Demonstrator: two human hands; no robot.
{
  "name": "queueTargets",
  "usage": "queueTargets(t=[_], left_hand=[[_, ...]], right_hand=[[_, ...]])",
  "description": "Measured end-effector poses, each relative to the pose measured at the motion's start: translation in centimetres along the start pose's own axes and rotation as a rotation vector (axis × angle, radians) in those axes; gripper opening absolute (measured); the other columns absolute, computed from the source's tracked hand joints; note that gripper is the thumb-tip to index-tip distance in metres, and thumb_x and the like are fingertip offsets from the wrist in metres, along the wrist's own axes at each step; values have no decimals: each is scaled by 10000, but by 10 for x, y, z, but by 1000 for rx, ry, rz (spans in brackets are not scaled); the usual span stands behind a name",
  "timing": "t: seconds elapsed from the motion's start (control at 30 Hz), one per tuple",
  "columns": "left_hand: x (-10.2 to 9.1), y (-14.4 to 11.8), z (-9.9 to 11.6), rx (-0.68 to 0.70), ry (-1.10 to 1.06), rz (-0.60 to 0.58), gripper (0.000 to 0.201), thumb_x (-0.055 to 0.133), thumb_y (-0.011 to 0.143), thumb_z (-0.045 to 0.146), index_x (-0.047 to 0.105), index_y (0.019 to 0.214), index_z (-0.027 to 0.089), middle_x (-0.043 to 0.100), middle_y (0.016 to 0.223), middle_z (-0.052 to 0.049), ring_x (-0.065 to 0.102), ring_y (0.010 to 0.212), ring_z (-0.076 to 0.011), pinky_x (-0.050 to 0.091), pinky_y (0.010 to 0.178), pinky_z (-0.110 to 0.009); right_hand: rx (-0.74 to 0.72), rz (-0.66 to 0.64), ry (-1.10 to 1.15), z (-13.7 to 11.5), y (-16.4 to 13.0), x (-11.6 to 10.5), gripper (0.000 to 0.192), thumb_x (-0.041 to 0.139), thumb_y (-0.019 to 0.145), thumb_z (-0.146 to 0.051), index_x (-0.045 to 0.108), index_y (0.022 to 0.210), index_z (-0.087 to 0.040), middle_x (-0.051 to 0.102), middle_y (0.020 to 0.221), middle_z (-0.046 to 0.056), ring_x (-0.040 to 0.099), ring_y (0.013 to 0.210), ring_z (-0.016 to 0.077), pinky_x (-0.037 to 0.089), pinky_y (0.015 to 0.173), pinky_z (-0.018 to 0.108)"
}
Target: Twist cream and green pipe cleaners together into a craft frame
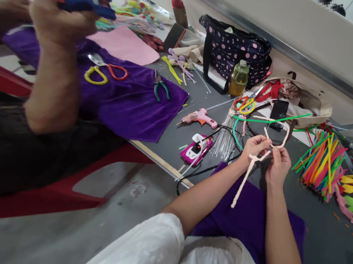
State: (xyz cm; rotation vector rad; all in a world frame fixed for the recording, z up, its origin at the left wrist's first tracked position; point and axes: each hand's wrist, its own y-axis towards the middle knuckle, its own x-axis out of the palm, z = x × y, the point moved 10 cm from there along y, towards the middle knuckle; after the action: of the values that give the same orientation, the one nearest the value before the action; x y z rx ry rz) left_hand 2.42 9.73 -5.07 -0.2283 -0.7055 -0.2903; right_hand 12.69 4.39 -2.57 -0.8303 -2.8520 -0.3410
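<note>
While held taut for twisting, pink pipe cleaner [247, 175] is pinched by left hand [254, 147] | right hand [277, 165] clamped just beside | purple cloth [245, 217] below.

pipe cleaner [247, 175] | cream, fuzzy | twisted, branched near top | held slanting above purple cloth [245, 221]
</note>
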Motion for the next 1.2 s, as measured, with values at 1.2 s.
queueTargets(t=[1.2], left_hand=[[37, -32, -24, -421, -115, -558, 369, 767, 679, 394, 648, 763, 56, 668, 588, -76, 591, 413, -117, 484, 401, -180]], right_hand=[[-280, -193, -325, -50, 0, 4, 218, 542, 880, -367, 631, 822, -177, 643, 799, 25, 587, 731, 159, 448, 695, 293]])
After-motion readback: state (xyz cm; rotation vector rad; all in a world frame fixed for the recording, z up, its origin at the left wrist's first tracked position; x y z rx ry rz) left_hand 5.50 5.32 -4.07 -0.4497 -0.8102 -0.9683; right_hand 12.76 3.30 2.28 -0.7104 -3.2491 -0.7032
